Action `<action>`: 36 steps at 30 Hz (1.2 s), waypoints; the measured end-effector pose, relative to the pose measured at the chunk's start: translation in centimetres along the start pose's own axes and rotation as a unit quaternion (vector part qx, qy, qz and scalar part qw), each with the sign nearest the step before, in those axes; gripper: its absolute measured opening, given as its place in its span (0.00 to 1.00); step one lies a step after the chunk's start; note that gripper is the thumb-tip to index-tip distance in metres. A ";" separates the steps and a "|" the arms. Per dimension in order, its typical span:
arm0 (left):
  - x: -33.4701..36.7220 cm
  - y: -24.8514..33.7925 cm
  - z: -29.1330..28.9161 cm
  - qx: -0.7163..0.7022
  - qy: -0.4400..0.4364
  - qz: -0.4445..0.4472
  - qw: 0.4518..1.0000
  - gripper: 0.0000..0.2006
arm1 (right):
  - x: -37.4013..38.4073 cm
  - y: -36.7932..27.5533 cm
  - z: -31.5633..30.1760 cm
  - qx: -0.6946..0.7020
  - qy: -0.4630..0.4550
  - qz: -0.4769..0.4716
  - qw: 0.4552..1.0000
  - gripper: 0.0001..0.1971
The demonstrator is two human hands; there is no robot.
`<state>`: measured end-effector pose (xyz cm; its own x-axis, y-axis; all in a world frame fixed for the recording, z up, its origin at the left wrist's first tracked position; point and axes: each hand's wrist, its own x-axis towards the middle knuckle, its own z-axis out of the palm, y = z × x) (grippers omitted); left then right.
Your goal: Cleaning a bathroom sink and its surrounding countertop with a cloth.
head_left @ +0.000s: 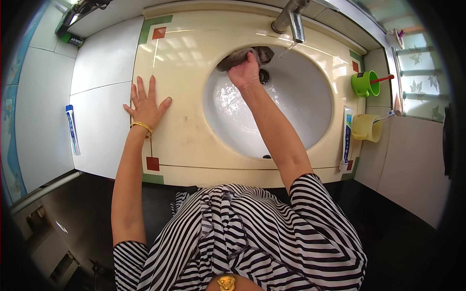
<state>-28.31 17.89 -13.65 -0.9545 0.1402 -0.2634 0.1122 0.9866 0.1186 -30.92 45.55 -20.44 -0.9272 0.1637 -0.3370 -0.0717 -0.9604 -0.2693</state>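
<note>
My right hand (pixel 244 72) reaches into the far part of the white sink (pixel 301 116) and presses a grey-brown cloth (pixel 236 59) against the sink's far left wall. The fingers are closed on the cloth, and part of it hides behind them. A thin stream of water falls from the metal faucet (pixel 297 30), just right of the cloth. The dark drain (pixel 263 76) shows beside my right wrist. My left hand (pixel 147 104) lies flat on the left end of the cream countertop (pixel 182 126), fingers spread, holding nothing. A gold bracelet circles its wrist.
Along the right side stand a green cup (pixel 361 84) with a red-handled brush and a yellow cup (pixel 365 128) with a toothbrush. A toothpaste tube (pixel 346 137) lies on the counter's right end. On the white tiled surface at left is a blue-and-white tube (pixel 73 130).
</note>
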 end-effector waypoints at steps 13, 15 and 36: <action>0.5 -0.8 0.8 0.007 0.008 0.017 1.000 0.44 | -16.1 -12.6 -5.9 -0.832 -0.289 0.463 0.096 0.19; 0.5 -0.8 0.7 0.008 0.020 0.012 1.000 0.44 | -15.6 -14.6 -5.5 -0.862 -0.268 0.430 0.013 0.18; 0.5 -0.1 0.6 -0.001 0.019 0.019 1.000 0.44 | 0.1 0.5 -7.6 -0.750 0.104 -0.227 0.613 0.24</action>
<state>-28.64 17.95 -14.33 -0.9592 0.1744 -0.2225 0.1481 0.9804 0.1299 -28.23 46.81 -27.45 -0.8587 0.5122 0.0140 0.2586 0.4567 -0.8512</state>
